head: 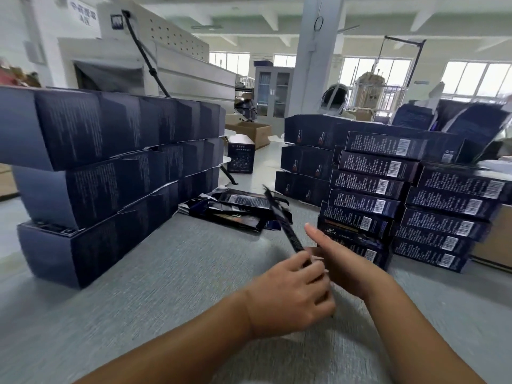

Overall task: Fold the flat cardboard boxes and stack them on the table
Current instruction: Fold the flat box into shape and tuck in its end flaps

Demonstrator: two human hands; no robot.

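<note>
Cardboard in dark blue, pressed flat, runs edge-on between our two hands. This flat box [282, 225] points up and away from us. Its near end sits in our left hand [293, 289], whose fingers curl round it. Our right hand [343, 264] is just beside it on the other side, thumb straight and pointing up. Its fingers are hidden behind the left hand and the box, so we cannot tell whether it grips or only leans against the panel. The box hangs above the counter [166, 273] and does not rest on it.

We judge that we are at the start of folding one box: it is picked up but not yet opened into a sleeve. The next move calls for pressing the two creased edges toward each other so the sleeve pops square, then tucking in the end flaps. For that, our right hand needs a sure hold on the far panel.

Further out, a loose pile of flat boxes [235, 212] lies on the counter beyond our hands, so more work waits. To the right, folded boxes [368, 184] lie stacked in columns with their barcodes toward us, which looks like the place for the finished one. To the left stands a wall of blue boxes [110, 162], three layers high. Motion blurs the fine print.
</note>
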